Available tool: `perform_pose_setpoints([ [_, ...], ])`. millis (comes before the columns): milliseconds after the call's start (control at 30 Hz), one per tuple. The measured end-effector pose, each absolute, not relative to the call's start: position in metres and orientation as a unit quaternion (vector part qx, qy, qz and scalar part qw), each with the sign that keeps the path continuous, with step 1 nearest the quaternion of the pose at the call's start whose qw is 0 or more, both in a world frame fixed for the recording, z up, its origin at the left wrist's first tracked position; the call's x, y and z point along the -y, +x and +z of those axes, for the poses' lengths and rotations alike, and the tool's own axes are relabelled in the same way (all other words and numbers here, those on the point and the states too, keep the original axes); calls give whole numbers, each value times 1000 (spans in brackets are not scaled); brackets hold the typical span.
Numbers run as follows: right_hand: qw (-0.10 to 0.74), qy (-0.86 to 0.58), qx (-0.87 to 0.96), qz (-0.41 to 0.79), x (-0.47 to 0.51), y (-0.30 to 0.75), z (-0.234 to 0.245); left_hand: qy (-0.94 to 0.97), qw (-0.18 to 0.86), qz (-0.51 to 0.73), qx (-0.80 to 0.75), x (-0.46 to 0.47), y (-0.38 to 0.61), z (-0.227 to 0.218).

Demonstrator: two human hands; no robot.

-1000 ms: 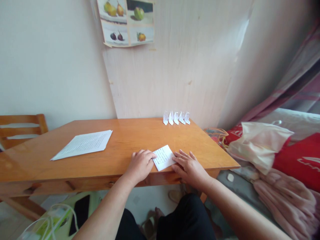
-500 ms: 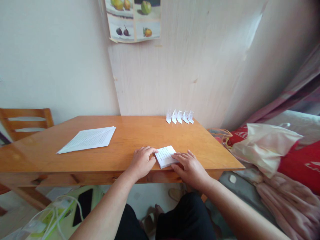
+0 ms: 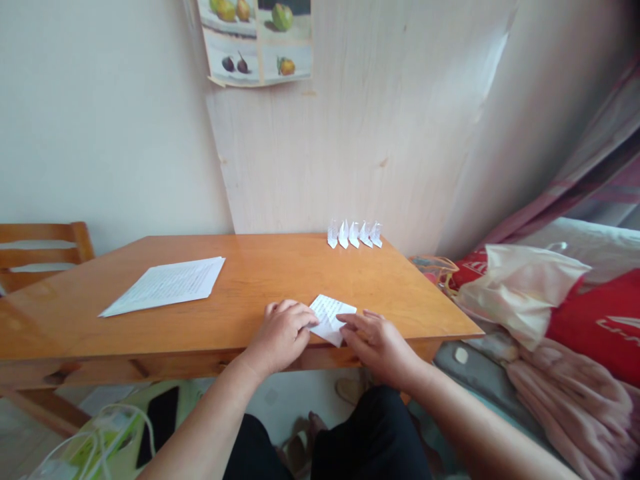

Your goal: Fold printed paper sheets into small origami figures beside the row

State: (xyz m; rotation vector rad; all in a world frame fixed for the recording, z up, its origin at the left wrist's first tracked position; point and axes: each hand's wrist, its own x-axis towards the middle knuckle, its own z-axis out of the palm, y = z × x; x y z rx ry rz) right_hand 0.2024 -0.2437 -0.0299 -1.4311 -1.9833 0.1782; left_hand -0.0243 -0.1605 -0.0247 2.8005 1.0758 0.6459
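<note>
A small piece of folded paper with printed text lies at the front edge of the wooden table, one corner pointing toward me. My left hand holds its left corner, fingers and thumb closed around the edge. At the right side, my right hand has its thumb and index finger on the paper, pinching it near the corner; the other fingers are curled behind. Several small folded paper pieces stand upright in a row at the table's back right. A stack of printed sheets lies at the left.
The wooden table meets a wall with a fruit poster. A chair stands at the left. Below are a phone and white cables. Beyond the right edge lie a white plastic bag, red bags and pink cloth.
The folded paper has turned from a squarish position to a diamond-like one, and a slanting crease or flap now shows. My right fingers have lifted from lying flat into a pinch.
</note>
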Motion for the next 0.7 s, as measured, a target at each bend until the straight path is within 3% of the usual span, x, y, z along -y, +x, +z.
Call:
perform_pose_setpoints([
  [133, 408, -574, 707, 68, 227, 225, -33, 908, 46, 210, -359, 150, -29, -27],
  [400, 339, -590, 727, 89, 207, 243, -39, 897, 26, 224, -380, 158, -15, -21],
  [700, 346, -569, 738, 109, 219, 230, -37, 906, 39, 212, -364, 145, -18, -23],
])
